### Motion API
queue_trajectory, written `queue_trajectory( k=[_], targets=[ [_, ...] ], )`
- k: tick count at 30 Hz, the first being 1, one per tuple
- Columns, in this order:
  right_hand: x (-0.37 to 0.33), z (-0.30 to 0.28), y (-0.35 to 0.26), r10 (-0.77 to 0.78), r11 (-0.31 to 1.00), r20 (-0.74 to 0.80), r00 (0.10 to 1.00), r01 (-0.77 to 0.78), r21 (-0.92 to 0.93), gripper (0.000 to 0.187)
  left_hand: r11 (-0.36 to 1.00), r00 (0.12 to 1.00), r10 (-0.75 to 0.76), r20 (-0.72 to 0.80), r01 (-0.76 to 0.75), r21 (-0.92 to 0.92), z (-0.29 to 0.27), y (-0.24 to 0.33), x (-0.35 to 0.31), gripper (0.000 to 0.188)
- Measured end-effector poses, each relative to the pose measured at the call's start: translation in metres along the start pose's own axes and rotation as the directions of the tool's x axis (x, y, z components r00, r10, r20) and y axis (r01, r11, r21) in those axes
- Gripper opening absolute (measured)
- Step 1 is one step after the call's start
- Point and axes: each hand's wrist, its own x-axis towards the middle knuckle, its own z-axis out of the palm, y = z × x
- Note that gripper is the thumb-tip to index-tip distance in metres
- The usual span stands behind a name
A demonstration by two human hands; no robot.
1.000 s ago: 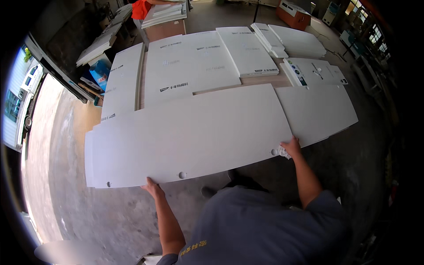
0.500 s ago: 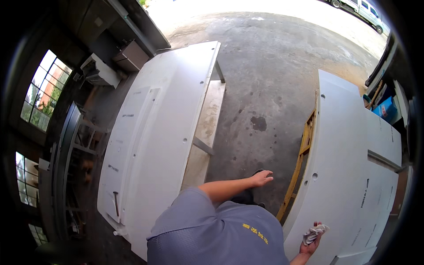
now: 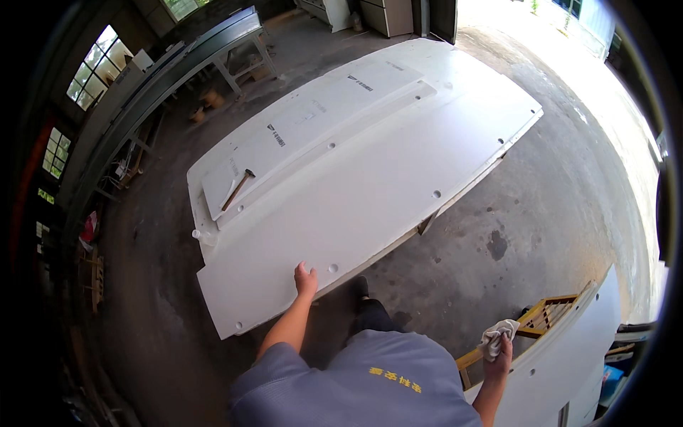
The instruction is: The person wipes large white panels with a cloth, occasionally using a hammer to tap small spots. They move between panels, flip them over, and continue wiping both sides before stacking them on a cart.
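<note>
A large white panel (image 3: 377, 192) with round holes along its edge lies on a raised support in front of me, to the left. My left hand (image 3: 306, 280) hovers over or rests on its near edge, beside one of the holes; I cannot tell whether it touches. Its fingers are apart and hold nothing. Off to the right, my right hand (image 3: 502, 359) is closed on a crumpled whitish rag (image 3: 496, 337), held up near a yellow wooden frame (image 3: 548, 314). A hammer (image 3: 238, 189) with a wooden handle lies on a thinner sheet (image 3: 313, 114) on top of the panel.
Another white panel (image 3: 580, 349) stands at the lower right by the yellow frame. Between the panels runs a concrete floor with a dark stain (image 3: 497, 245). A clear bottle (image 3: 204, 236) lies by the panel's left end. A long metal-legged bench (image 3: 224, 39) stands at the far left.
My view has swung left, toward the panel with the hammer. My left hand has moved from above the floor to that panel's near edge. The rag remains in my right hand.
</note>
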Motion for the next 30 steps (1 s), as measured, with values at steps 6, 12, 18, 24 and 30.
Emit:
queue_trajectory(
  k=[6, 12, 18, 24, 30],
  targets=[
    [0.082, 0.105, 0.076, 0.317, 0.922, -0.051, 0.947, -0.321, -0.218, 0.022, 0.983, 0.975, -0.162, -0.153, 0.146, -0.115, -0.021, -0.05, 0.113, 0.054],
    [0.158, 0.205, 0.155, 0.413, 0.616, -0.115, 0.903, -0.37, -0.696, 0.019, 0.997, 0.95, -0.013, -0.313, 0.037, 0.07, -0.086, -0.041, 0.249, 0.056],
    [0.326, 0.272, 0.25, 0.091, 0.468, 0.208, 0.974, 0.143, -0.872, 0.026, 0.88, 0.947, 0.278, -0.161, -0.184, 0.437, -0.12, -0.028, 0.376, 0.088],
    [0.431, 0.334, 0.34, -0.151, -0.332, 0.604, 0.783, 0.535, -0.777, 0.035, 0.853, 0.931, 0.357, -0.078, -0.291, 0.433, -0.073, -0.004, 0.437, 0.097],
    [0.422, 0.333, 0.364, -0.167, -0.574, 0.582, 0.796, 0.402, -0.714, 0.027, 0.801, 0.91, 0.406, -0.08, -0.313, 0.51, -0.083, -0.018, 0.457, 0.104]
  ],
)
